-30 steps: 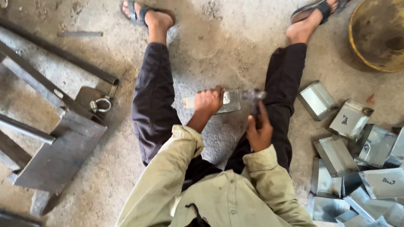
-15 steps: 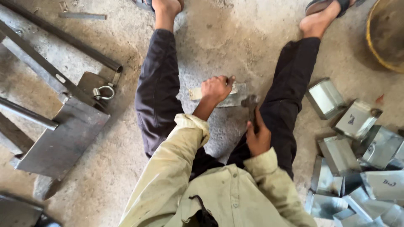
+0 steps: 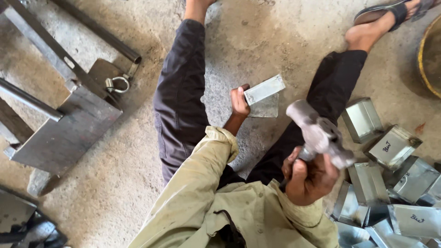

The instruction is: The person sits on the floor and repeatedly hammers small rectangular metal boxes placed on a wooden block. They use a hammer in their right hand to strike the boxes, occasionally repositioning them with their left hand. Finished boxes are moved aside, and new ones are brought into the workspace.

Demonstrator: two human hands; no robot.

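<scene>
— Start at the left. What lies there?

— A grey steel frame (image 3: 69,124) with bars and a ring lies on the concrete floor (image 3: 115,193), well to the left of the metal piece (image 3: 264,94). Closer in, the person's dark trouser leg (image 3: 179,101) stretches up the picture, just left of that piece.

— And the piece itself?

— It is a small folded sheet of shiny metal, held between the two legs, above the floor. The left hand (image 3: 239,102) is clenched on its left end, so nearly all of the piece sticks out to the right of the grip, tilted with its far end higher.

— What is to the right of it?

— The right hand (image 3: 310,179), lower and to the right of the piece, has its grip closed around the handle of a hammer (image 3: 319,133). The hammer's head points up and left, near the piece but apart from it.

— Further right?

— A heap of shiny metal boxes (image 3: 390,183) on the floor, right of the piece, past the other leg.
</scene>
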